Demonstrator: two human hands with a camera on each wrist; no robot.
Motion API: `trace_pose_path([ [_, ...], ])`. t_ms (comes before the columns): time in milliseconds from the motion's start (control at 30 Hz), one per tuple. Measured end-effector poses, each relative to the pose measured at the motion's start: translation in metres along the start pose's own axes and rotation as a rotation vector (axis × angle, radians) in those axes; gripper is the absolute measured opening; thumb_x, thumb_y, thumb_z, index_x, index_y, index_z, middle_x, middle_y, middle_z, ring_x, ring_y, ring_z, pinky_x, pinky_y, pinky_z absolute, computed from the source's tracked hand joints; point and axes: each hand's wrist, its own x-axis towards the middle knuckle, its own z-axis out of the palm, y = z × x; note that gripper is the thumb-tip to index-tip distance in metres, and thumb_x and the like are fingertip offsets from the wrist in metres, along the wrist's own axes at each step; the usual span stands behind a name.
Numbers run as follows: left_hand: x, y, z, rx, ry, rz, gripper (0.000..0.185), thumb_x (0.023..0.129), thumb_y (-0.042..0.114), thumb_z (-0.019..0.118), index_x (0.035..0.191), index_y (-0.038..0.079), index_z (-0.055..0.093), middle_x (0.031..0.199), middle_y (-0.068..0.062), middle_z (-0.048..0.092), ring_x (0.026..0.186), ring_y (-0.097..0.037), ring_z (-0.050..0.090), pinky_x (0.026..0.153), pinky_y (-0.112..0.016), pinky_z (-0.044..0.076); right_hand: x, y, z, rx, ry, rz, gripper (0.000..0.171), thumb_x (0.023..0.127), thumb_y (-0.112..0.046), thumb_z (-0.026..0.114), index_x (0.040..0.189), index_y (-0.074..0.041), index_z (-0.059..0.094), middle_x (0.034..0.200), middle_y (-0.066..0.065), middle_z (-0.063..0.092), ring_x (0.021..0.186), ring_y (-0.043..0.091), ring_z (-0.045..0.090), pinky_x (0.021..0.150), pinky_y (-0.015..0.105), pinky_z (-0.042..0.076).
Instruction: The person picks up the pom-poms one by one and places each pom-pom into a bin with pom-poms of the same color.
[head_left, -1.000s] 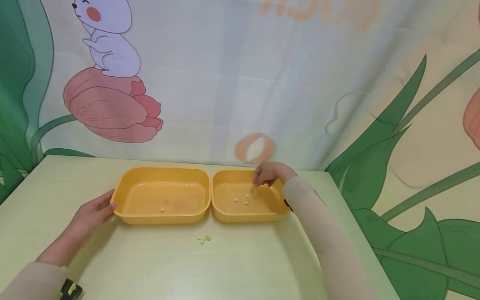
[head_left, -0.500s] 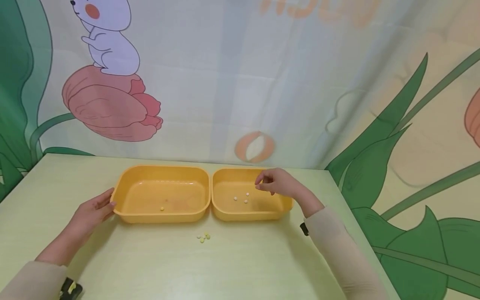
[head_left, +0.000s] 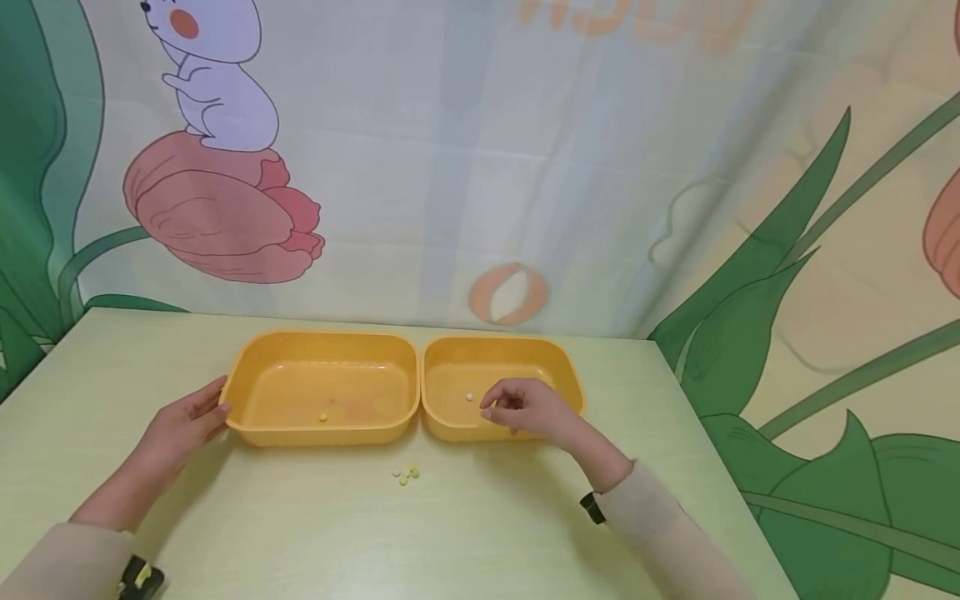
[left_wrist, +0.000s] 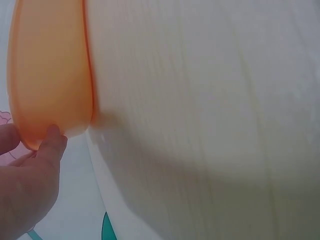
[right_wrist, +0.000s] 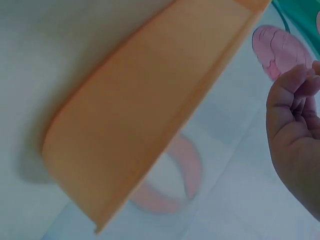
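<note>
Two orange trays stand side by side toward the far edge of the table (head_left: pixel 487 533). The left hand (head_left: pixel 180 425) lies flat, fingers straight and relaxed, its fingertips touching the outer left end of the left tray (head_left: pixel 322 388). The right hand (head_left: pixel 528 408) hovers over the near wall of the right tray (head_left: pixel 450 371), fingers loosely curled; whether they pinch anything cannot be told. A white pellet (head_left: pixel 469 397) lies inside that tray. Yellow pellets (head_left: pixel 406 476) lie on the table, just before the trays.
</note>
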Motion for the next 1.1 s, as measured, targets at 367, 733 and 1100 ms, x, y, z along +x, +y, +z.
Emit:
trace_pose_path([
  [367,-0.001,0.001,-0.002,-0.004,-0.007,-0.011,0.064,0.113,0.024,0.036,0.161,-0.002,0.002,0.165,-0.034,0.011,0.15,-0.052,0.025,0.102,-0.027,0.05,-0.004,-0.003,0.048,0.025,-0.104,-0.001,0.017,0.096,-0.011,0.07,0.108,0.001,0.071,0.077,-0.001,0.06,0.064,0.009,0.051,0.059,0.03,0.057],
  [733,-0.001,0.0,-0.002,-0.003,-0.003,0.0,0.065,0.113,0.024,0.037,0.161,-0.001,0.003,0.165,-0.034,0.011,0.151,-0.043,0.034,0.097,-0.016,0.054,0.008,0.009,0.083,0.055,-0.172,0.026,0.014,0.093,-0.008,0.074,0.105,0.0,0.072,0.073,-0.005,0.055,0.061,0.006,0.05,0.054,0.015,0.049],
  [1100,-0.001,0.0,0.0,0.003,-0.01,-0.003,0.065,0.112,0.024,0.037,0.161,-0.002,0.003,0.165,-0.035,0.013,0.15,-0.05,0.025,0.095,-0.013,0.055,0.017,0.004,0.097,0.009,-0.186,0.064,0.011,0.093,-0.003,0.07,0.104,-0.001,0.072,0.071,-0.004,0.053,0.06,0.008,0.049,0.052,0.015,0.042],
])
